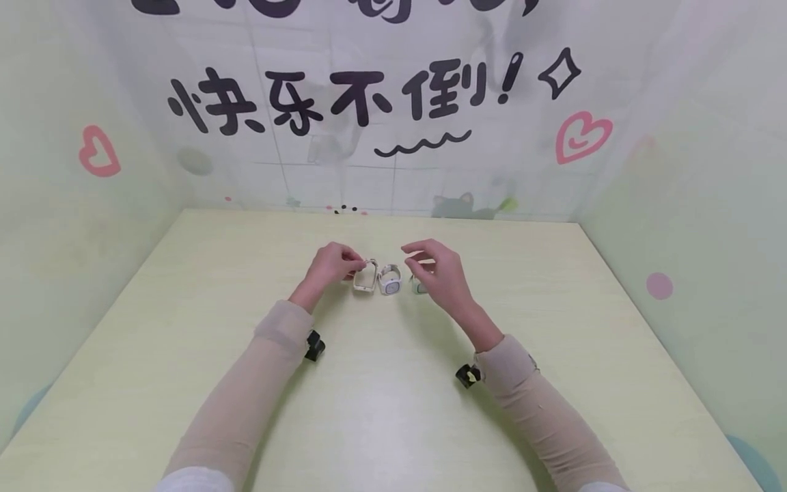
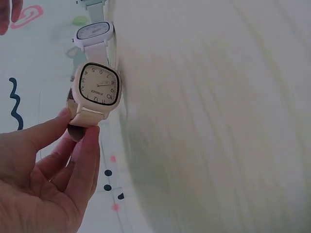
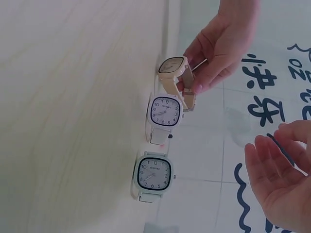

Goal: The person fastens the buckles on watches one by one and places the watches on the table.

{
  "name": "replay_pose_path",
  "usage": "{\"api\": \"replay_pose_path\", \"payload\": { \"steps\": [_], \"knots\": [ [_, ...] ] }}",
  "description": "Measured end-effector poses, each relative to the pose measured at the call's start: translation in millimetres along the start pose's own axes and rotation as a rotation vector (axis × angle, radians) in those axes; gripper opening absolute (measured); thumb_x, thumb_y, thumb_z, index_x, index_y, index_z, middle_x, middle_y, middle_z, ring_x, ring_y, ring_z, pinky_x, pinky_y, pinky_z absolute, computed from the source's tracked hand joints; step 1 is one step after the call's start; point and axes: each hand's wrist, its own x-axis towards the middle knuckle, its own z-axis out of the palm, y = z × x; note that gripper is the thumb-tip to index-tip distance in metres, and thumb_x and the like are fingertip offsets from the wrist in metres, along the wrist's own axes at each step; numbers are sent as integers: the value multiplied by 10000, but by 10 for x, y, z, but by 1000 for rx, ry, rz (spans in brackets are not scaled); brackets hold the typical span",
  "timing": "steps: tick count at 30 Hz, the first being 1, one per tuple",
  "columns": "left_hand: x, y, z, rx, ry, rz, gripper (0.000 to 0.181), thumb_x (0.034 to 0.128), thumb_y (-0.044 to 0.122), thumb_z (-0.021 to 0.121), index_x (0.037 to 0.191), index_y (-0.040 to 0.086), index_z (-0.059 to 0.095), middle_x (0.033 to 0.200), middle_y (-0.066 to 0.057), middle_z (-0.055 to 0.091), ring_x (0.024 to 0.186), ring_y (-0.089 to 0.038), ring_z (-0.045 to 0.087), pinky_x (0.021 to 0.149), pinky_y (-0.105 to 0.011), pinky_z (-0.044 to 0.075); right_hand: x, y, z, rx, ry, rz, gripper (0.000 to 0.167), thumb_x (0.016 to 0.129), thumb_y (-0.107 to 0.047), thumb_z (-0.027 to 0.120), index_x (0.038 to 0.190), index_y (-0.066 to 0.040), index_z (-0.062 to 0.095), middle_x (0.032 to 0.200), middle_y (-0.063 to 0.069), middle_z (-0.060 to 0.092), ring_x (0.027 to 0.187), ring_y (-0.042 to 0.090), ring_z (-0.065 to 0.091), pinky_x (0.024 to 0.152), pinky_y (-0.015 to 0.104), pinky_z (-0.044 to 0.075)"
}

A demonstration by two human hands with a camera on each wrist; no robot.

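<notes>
Three square-faced wristwatches stand in a row on the table. My left hand point(image 1: 332, 265) pinches the strap of the cream watch point(image 2: 98, 87), at the row's left end, between thumb and fingers. Beside it, close by, is the white watch point(image 3: 165, 111) with its strap looped behind the dial. A gap separates that one from the pale green watch point(image 3: 153, 174), partly hidden by my right hand point(image 1: 443, 277) in the head view. That hand hovers above the green watch, fingers loosely bent and apart from it, with nothing held.
A pale wooden tabletop point(image 1: 381, 410) spreads under the arms. Behind it hangs a whitish backdrop point(image 1: 344, 178) with black lettering, and similar panels rise at left and right. A small black device point(image 1: 315, 346) is at the left wrist, another black device point(image 1: 467, 375) at the right.
</notes>
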Motion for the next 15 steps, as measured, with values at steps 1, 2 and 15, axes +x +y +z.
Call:
{"api": "replay_pose_path", "payload": {
  "steps": [1, 2, 15],
  "knots": [
    [7, -15, 2, 13, 0, -4, 230, 964, 162, 660, 1126, 6, 703, 1120, -188, 714, 858, -200, 711, 751, -254, 597, 8, 8, -4, -2, -8, 8, 225, 938, -38, 656, 1159, -2, 681, 1128, 168, 712, 974, 295, 726, 809, 381, 617],
    [8, -28, 1, 24, 0, -5, 234, 967, 155, 654, 1137, 1, 699, 1126, -190, 713, 856, -198, 710, 746, -249, 595, 17, 16, -11, -2, -17, 16, 246, 939, -40, 656, 1181, 4, 671, 1137, 175, 707, 988, 303, 721, 821, 386, 615],
    [-40, 39, -72, 440, 52, 48, 459, 985, 335, 612, 1342, 49, 564, 1370, -152, 604, 1160, -330, 615, 925, -431, 536, 207, 200, -228, -286, -117, 81, 441, 963, -193, 656, 1365, -38, 565, 1368, 159, 612, 1301, 322, 556, 1149, 499, 394]
  ]
}}
